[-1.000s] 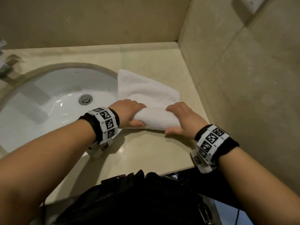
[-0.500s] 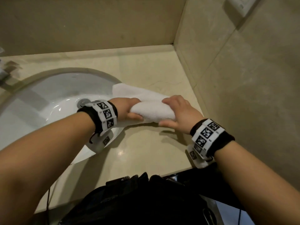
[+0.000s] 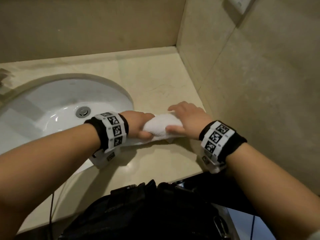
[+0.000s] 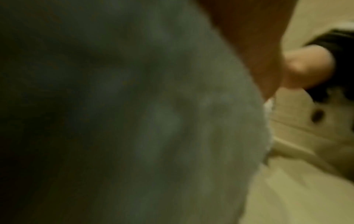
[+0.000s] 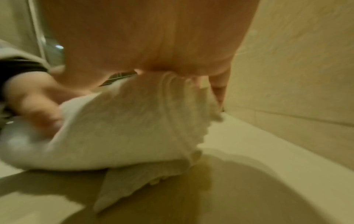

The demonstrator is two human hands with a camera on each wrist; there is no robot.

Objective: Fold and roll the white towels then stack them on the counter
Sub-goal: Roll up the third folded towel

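Observation:
A white towel lies rolled into a thick bundle on the beige counter, just right of the sink. My left hand grips the roll's left end with the thumb under it. My right hand grips the right end, fingers over the top and thumb at the front. In the right wrist view the towel shows its rolled layers and a loose flap on the counter. In the left wrist view the towel fills the picture, dark and blurred.
A white oval sink with a metal drain is set in the counter at the left. Tiled walls close the back and right side. A black bag hangs below the counter's front edge.
Both hands have rolled the towel away from me. The flat part beyond the roll has been taken up into it, and the roll is thicker.

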